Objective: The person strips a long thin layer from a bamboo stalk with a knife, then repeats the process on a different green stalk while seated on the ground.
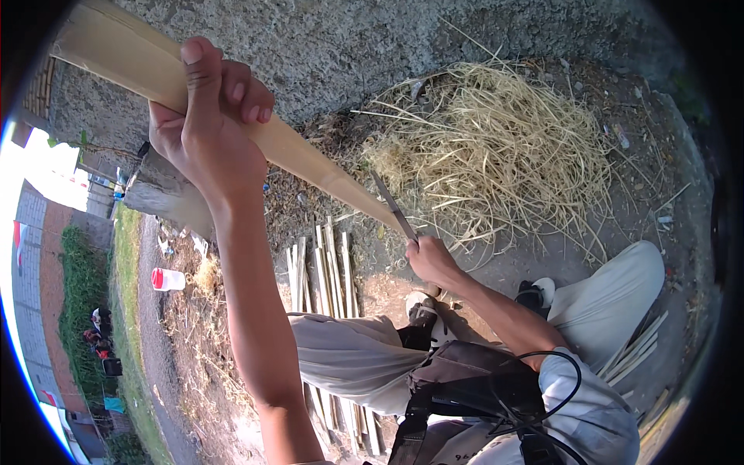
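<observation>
A long, pale bamboo slat (314,164) runs slantwise from the upper left down to the middle of the head view. My left hand (213,128) is closed round its wide upper part, thumb lying along the near face. By the slat's narrow-looking lower end, my right hand (434,262) grips a knife (394,205). Its dark blade crosses the slat there and appears to touch it; the handle is mostly hidden in my fist. Just beyond the blade lies a big heap of thin bamboo shavings (519,147).
Cut bamboo strips (333,271) lie on the ground beside my leg, with more strips (635,349) at the right. A rough grey wall (349,46) rises behind the heap. A white container with a red lid (169,280) stands at the left, near a grass verge (128,271).
</observation>
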{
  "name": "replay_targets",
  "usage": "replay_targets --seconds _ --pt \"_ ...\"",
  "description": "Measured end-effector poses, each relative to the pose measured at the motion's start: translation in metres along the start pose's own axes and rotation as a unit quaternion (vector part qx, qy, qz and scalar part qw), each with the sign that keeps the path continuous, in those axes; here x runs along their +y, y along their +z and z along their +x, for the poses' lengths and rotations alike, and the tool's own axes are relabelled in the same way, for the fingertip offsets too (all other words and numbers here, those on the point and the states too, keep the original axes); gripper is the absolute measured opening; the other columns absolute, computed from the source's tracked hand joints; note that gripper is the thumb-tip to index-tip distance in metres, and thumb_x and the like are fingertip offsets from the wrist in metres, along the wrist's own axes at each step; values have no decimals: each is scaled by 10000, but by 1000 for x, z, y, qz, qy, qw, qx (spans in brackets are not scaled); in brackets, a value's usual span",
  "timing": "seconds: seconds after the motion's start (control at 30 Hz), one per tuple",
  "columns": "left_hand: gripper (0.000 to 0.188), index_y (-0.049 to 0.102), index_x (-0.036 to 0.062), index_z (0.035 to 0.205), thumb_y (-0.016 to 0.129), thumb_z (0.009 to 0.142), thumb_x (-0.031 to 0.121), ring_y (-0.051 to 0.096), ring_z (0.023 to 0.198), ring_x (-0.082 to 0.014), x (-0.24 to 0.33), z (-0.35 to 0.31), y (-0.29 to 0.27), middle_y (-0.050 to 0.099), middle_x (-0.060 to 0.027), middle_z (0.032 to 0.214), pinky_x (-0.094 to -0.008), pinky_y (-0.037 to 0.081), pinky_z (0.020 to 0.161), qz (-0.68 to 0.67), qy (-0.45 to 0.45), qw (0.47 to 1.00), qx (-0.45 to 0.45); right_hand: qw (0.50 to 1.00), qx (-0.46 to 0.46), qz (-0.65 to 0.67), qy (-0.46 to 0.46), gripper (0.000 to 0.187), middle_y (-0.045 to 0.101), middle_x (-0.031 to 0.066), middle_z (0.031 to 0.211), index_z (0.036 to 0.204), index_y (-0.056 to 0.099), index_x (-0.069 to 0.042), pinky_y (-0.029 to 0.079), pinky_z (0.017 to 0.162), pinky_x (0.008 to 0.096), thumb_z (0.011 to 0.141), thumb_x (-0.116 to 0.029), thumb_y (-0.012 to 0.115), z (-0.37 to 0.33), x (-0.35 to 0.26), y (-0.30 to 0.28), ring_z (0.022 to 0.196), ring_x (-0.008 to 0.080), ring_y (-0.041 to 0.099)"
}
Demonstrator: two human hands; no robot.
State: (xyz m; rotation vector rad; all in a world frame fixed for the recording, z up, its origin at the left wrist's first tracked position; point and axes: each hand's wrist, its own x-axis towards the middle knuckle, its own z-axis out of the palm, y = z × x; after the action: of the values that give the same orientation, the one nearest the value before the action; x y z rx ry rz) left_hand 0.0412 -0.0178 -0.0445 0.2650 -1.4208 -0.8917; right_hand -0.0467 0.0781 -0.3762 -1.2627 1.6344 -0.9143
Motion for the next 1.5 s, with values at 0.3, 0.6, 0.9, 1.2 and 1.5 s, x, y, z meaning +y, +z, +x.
replay_targets --seconds 0.3,0.6,0.9,1.2,1.5 --pt "262 497 6 883 568 919 256 371 491 -127 17 -13 7 392 -50 626 -278 312 474 34 14 998 -55 957 132 111 -234 251 504 116 497 823 591 13 380 424 358 947 -172 476 -10 -113 -19 412 227 516" --pt "202 508 15 883 540 930 209 360 479 -107 9 -9 -3 381 -21 631 -259 298 459 29 25 998 -39 990 -57 41 121 438 580 204 552 713 608 61 455 475 432 955 -259 434 18 39 31 480 332 596" --pt "200 481 32 923 541 932 222 358 502 -107 15 12 -51 391 -32 646 -264 305 495 8 -11 998 -59 926 128 92 -342 203 493 94 539 1069 482 -5 396 418 353 980 -165 394 -16 -112 -12 433 224 532" --pt "188 496 46 918 542 936 228 349 503 -100 16 -1 -64 392 -27 637 -252 308 495 61 30 997 38 995 -10 -77 57 224 598 263 681 881 526 42 479 627 509 887 -153 415 -2 109 56 678 429 611" --pt "191 502 52 879 540 940 229 348 510 -97 18 13 -84 387 -18 638 -252 310 490 74 28 996 30 944 129 43 -300 179 486 162 492 849 503 -4 376 421 437 935 -158 476 -5 -65 18 437 347 522"
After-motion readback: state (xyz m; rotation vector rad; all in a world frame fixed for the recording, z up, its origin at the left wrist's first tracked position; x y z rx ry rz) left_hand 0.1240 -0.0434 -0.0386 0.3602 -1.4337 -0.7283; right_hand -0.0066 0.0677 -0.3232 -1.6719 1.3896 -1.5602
